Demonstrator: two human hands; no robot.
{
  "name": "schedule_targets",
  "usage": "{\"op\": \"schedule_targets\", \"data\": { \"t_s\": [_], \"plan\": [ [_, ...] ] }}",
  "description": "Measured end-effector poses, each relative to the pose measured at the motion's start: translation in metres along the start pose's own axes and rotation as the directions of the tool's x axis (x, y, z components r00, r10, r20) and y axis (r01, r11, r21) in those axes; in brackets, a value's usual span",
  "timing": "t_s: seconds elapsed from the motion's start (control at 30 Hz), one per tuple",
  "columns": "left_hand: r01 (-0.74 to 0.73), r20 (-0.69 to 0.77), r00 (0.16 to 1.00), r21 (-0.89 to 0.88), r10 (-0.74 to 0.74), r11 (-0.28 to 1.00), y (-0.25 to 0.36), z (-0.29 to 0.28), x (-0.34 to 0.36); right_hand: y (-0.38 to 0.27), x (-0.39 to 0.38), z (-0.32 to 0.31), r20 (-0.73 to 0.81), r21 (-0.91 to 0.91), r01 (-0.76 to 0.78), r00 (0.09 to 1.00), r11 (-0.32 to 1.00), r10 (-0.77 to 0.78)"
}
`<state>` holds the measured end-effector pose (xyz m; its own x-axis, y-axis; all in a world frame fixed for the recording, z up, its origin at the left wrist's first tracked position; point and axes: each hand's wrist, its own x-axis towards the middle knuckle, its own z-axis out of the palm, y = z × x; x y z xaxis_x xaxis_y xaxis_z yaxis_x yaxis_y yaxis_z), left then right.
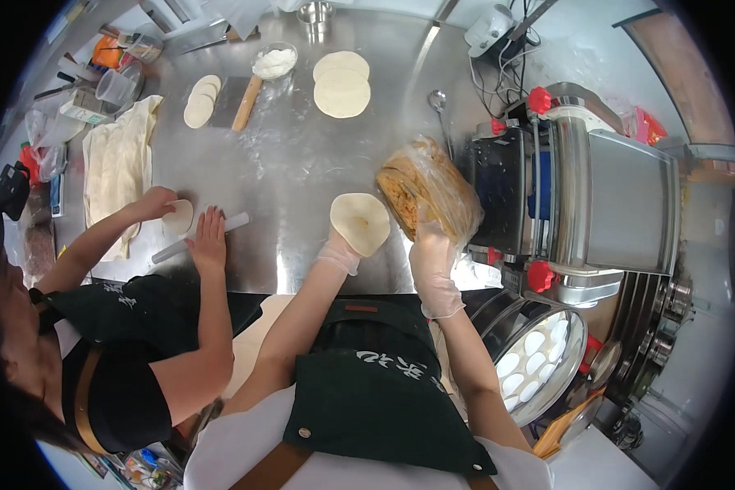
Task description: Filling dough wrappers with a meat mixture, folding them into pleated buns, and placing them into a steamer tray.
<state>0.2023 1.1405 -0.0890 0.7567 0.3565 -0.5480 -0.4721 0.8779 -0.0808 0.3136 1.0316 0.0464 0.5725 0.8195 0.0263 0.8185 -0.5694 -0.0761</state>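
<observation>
A round dough wrapper [360, 216] lies on my gloved left hand [340, 251], covering most of the fingers. The wrapper cups slightly and has a small smear of filling near its middle. My right hand [431, 251], also in a clear glove, is closed at the near side of a plastic-lined container of orange-brown filling [402, 181]. Its fingertips point into the filling; what they grip is too small to make out. Beyond my hands, large dough rounds [342, 93] overlap on the steel table [294, 163].
To my left, a co-worker's hands [208, 237] work a small dough round beside a white rolling pin [171, 249]. Cloth-covered dough [121, 167] lies farther left. A dough-rolling machine [563, 188] stands right, above a round steamer tray [539, 363] of white dough pieces. A spoon [439, 106] lies behind the filling.
</observation>
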Motion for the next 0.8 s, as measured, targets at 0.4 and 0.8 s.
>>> {"op": "schedule_targets", "data": {
  "t_s": [0.4,0.8],
  "plan": [
    [0.082,-0.153,0.986,0.059,-0.073,0.995,0.002,0.004,0.020,-0.002,0.050,-0.044,0.195,-0.060,0.456,0.878,0.888,-0.438],
    [0.114,-0.008,0.993,0.229,-0.115,0.967,0.003,-0.005,0.047,-0.002,0.068,-0.048,0.327,-0.148,0.738,0.665,0.659,-0.671]
  ]
}}
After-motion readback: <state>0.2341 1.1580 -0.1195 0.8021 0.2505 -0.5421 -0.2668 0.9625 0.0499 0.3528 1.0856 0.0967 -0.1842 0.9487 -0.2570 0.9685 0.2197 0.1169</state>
